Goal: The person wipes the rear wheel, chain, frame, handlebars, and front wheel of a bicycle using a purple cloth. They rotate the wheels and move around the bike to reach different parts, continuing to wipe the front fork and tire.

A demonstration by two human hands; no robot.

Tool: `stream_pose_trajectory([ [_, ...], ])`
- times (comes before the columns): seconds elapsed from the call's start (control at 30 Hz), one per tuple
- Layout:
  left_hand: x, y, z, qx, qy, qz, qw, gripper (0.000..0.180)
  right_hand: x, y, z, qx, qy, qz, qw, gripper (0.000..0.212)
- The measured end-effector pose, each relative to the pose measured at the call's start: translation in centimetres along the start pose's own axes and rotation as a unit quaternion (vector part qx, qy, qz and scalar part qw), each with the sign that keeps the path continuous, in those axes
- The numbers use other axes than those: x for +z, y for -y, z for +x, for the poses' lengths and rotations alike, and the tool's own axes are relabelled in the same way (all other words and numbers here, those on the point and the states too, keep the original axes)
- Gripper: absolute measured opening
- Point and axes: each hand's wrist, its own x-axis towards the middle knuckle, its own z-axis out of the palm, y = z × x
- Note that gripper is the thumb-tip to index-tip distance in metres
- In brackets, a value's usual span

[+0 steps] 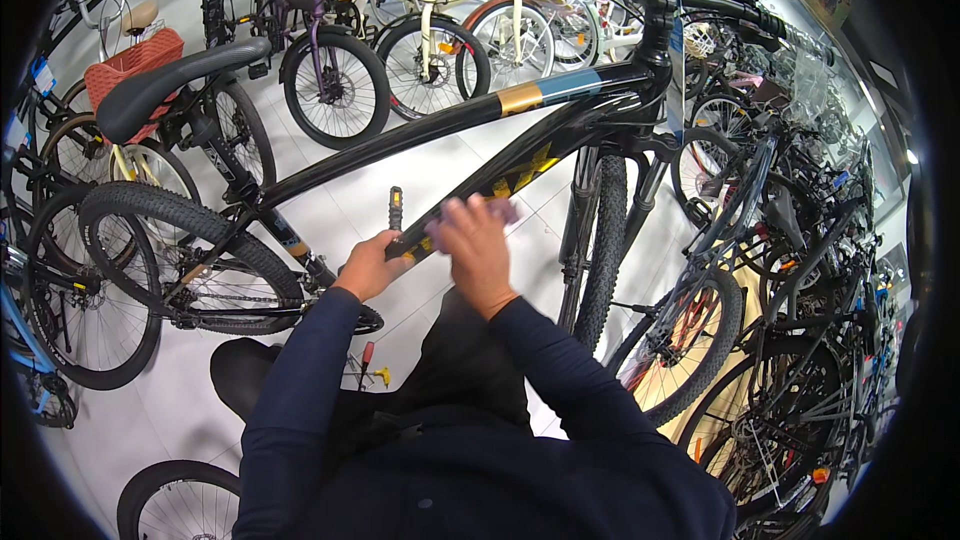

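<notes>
A black mountain bike stands across in front of me, its top tube (400, 137) banded in gold and blue. On its down tube (575, 135) there is yellow lettering. My left hand (368, 268) is wrapped round the lower part of that tube, close to a pedal (396, 208). Higher up, my right hand (478, 255) presses a purple cloth (503, 208) against the tube; the fingers hide part of the cloth. The saddle (180, 85) is at the left, and the front wheel (605, 250) is right of my right hand.
A red-handled tool (367, 352) and a yellow tool (381, 376) lie on the pale tiled floor by my legs. Bikes line the back, including a purple one (318, 50). More bikes (770, 380) crowd the right side. A loose wheel (180, 500) shows at lower left.
</notes>
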Motion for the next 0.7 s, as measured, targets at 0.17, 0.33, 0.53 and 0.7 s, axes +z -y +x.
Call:
stream_pose_trajectory([
  [0.17, 0.3, -0.1, 0.1, 0.0, -0.035, 0.005, 0.999, 0.05, 1.1, 1.1, -3.3, -0.002, 0.128, 0.044, 0.991, 0.034],
  [0.33, 0.6, -1.0, 0.1, -0.026, -0.049, 0.026, 0.998, 0.058, -5.0, -4.2, 1.9, 0.069, 0.036, -0.091, 0.993, 0.041],
  [0.53, 0.0, -0.6, 0.0, -0.004, -0.018, 0.036, 0.999, 0.049, -12.5, -9.2, 7.1, 0.175, -0.168, -0.113, 0.964, 0.053],
  [0.7, -0.2, -2.4, 0.4, 0.047, -0.022, -0.01, 0.999, 0.049, -16.1, -12.0, 6.7, 0.308, -0.294, 0.175, 0.888, 0.026],
])
